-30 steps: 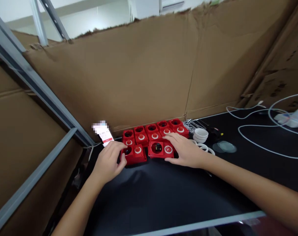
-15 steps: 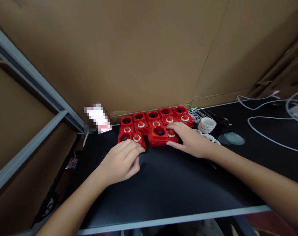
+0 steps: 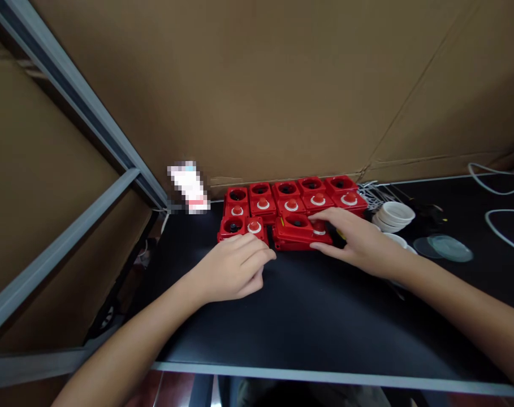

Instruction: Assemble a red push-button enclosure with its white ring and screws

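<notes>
Plainly, the red plastic box with a round dark opening and a domed red button [image 3: 297,233] sits at the right end of the front row on the black table [image 3: 303,328], its upper part seemingly a little askew on the part below. The right hand [image 3: 354,242] has its grip clamped on the button end, thumb along the near side and fingers across the far side. Just left, a second red plastic box of the same make [image 3: 245,233] stands apart from the first by a narrow dark gap. The left hand [image 3: 235,268] is in front of that second box, partly covering it, fingers curled and gathered; whether its grip is together on something, I cannot tell. Behind both stands a row of five matching red boxes [image 3: 291,211], side by side. Right of that row come a heap of thin white pieces [image 3: 372,196], a stack of round white rings [image 3: 392,219] and some overlapping clear round discs [image 3: 449,249]; a looping white cable [image 3: 505,230] lies farther right. Left of the row, a phone with a bright, pixelated screen [image 3: 189,186] is near the brown cardboard wall [image 3: 282,85].
</notes>
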Tool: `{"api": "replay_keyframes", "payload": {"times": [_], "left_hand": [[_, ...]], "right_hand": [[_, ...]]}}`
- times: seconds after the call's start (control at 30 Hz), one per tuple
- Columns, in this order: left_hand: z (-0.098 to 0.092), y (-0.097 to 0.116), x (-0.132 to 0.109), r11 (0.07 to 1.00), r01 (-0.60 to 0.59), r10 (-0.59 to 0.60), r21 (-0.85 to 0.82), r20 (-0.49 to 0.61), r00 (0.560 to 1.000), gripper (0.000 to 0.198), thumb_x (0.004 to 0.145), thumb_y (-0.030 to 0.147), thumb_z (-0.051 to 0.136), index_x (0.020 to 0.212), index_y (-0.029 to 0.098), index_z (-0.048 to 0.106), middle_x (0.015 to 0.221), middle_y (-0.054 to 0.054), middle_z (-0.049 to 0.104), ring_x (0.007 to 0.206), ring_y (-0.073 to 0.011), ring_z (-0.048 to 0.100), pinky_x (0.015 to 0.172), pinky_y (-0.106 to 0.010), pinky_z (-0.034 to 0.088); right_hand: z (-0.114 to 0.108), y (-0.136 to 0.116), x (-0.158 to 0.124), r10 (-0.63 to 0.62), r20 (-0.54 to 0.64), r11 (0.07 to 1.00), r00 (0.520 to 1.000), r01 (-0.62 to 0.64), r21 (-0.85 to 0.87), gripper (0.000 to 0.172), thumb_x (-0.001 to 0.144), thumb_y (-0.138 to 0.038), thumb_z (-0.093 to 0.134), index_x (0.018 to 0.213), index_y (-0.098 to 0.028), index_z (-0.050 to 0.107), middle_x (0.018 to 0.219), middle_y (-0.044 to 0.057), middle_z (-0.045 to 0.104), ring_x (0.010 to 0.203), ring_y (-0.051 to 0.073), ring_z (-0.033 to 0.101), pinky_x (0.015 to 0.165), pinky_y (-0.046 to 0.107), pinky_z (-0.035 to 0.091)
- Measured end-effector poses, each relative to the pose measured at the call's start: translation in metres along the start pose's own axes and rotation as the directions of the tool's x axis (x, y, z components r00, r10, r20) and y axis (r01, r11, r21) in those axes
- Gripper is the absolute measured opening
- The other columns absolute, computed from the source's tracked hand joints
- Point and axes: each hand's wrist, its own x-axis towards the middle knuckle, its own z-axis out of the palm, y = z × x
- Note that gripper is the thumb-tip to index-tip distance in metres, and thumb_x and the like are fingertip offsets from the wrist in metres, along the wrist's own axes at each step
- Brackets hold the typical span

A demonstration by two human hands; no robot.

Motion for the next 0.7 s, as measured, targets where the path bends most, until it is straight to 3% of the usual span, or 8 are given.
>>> {"api": "replay_keyframes", "payload": {"times": [0.3,0.7], "left_hand": [[0.0001,0.0015,-0.0008,1.000,-0.006,0.007,-0.017,0.042,0.999,0.022,0.107,0.007,0.054,0.119,0.014,0.071,0.104,-0.010,0.081,0.092,-0.0250,0.074,0.081,-0.039,0.066],[0.0028,0.0029,-0.0015,1.000,-0.001,0.003,-0.020,0.084,0.996,0.021,0.108,0.009,0.054,0.118,0.015,0.072,0.104,-0.009,0.080,0.092,-0.0244,0.074,0.081,-0.037,0.064]], "right_hand": [[-0.0038,-0.0017,0.0000,-0.054,-0.052,0.998,0.997,0.055,0.020,0.046,0.110,-0.059,0.070,0.143,-0.026,0.070,0.137,0.016,0.079,0.125,0.037,0.078,0.111,0.057,0.066],[-0.0014,0.0035,-0.0005,-0.037,-0.030,0.999,0.999,0.037,-0.008,0.040,0.112,-0.049,0.067,0.146,-0.026,0.066,0.144,0.017,0.076,0.134,0.037,0.075,0.116,0.061,0.064]]}}
